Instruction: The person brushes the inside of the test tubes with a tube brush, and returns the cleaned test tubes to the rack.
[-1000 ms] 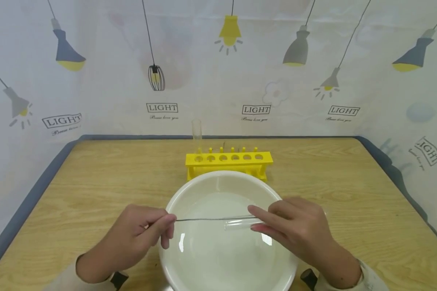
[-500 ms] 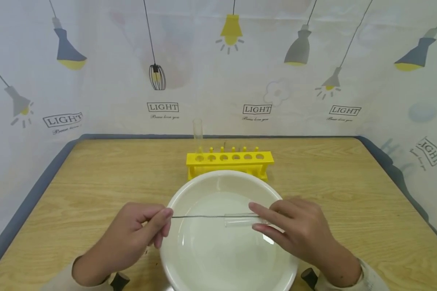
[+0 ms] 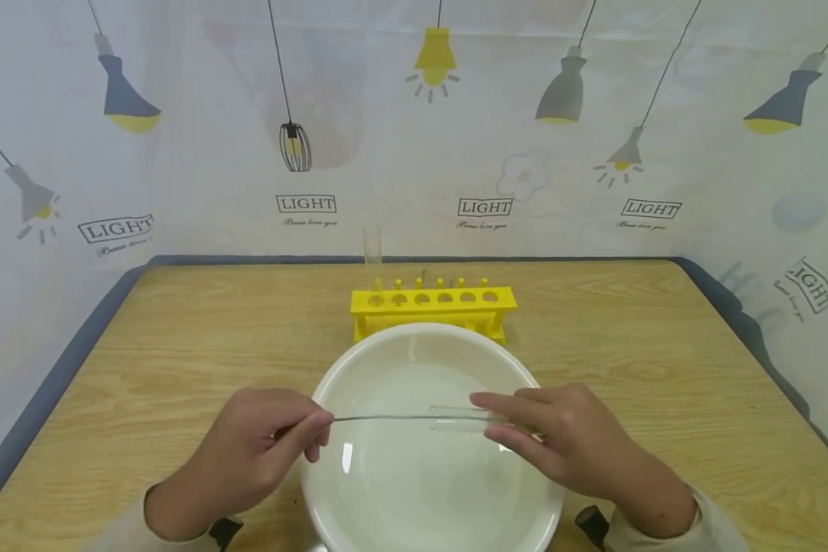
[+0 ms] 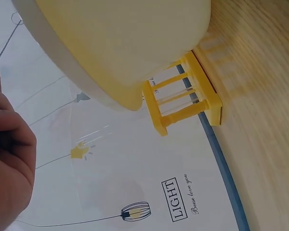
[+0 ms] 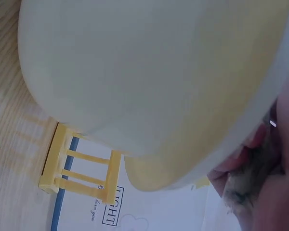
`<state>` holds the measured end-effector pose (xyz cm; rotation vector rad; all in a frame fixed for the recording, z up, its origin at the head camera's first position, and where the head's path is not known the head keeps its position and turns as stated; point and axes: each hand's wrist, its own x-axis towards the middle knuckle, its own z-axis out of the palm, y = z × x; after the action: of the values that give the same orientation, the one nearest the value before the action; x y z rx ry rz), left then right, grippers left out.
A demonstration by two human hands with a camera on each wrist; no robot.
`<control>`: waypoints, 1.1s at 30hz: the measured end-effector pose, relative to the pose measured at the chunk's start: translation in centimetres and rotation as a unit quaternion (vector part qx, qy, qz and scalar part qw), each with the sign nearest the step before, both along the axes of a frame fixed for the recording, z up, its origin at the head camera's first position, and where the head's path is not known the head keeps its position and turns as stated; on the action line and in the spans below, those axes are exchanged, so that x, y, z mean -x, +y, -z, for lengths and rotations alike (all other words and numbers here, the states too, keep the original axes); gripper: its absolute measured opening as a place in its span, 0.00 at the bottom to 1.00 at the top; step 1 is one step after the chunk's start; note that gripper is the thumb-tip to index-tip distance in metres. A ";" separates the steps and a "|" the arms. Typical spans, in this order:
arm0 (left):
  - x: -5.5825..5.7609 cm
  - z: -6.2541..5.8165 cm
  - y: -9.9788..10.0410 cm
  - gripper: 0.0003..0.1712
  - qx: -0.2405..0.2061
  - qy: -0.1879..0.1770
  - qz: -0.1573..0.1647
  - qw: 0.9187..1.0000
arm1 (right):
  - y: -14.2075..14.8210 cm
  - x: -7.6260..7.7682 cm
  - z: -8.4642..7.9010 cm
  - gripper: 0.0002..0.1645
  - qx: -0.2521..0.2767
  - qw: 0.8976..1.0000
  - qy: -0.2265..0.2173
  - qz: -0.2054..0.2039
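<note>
Over the white basin (image 3: 331, 498), my left hand (image 3: 258, 445) pinches the twisted wire handle (image 3: 379, 417) of a test tube brush between thumb and forefinger. The wire runs level into the mouth of a clear glass test tube (image 3: 448, 424) lying on its side. My right hand (image 3: 573, 433) holds that tube by its far part, thumb below and fingers above. In the right wrist view, the brush's pale bristles (image 5: 245, 187) show within the curve of my right hand, whose fingers hide much of the tube in the head view.
Behind the basin stands a yellow test tube rack (image 3: 435, 300) with another clear test tube (image 3: 372, 257) upright in its leftmost hole. The basin holds clear water. A lamp-patterned white curtain (image 3: 386, 153) borders the wooden table (image 3: 662, 345).
My left hand draws the wire slightly left, then moves back right. My right hand shifts a little right with the tube, and its fingers change position on the glass.
</note>
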<state>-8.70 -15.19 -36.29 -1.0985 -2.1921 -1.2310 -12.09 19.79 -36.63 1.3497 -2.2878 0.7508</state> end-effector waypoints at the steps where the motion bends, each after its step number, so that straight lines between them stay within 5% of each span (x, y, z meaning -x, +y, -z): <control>1: 0.1 0.1 0.0 0.14 0.001 0.008 0.003 1.000 | 0.2 0.0 -0.1 0.17 -0.006 1.000 -0.019 -0.005; 5: 0.3 0.2 0.1 0.15 0.002 0.046 0.006 0.999 | 0.7 -0.1 -0.3 0.17 -0.032 0.996 -0.078 -0.018; 9: 0.4 0.2 0.1 0.15 -0.008 0.058 0.004 0.998 | 0.9 -0.2 -0.5 0.17 -0.044 0.995 -0.085 -0.014; 18: 0.1 -0.2 -0.5 0.18 -0.021 -0.053 -0.058 0.997 | 0.4 0.4 -0.2 0.24 -0.023 0.995 0.082 0.045; 26: 0.1 -0.7 -0.6 0.21 -0.029 -0.069 -0.065 0.995 | 0.3 0.7 -0.3 0.25 0.005 0.984 0.167 0.068; 33: 0.1 -0.6 -0.9 0.22 -0.034 -0.072 -0.061 0.995 | 0.5 1.1 0.0 0.26 0.019 0.981 0.181 0.061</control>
<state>-8.76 -16.09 -35.72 -0.8598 -2.2661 -1.3567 -13.16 20.27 -36.59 1.2026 -2.0333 0.4625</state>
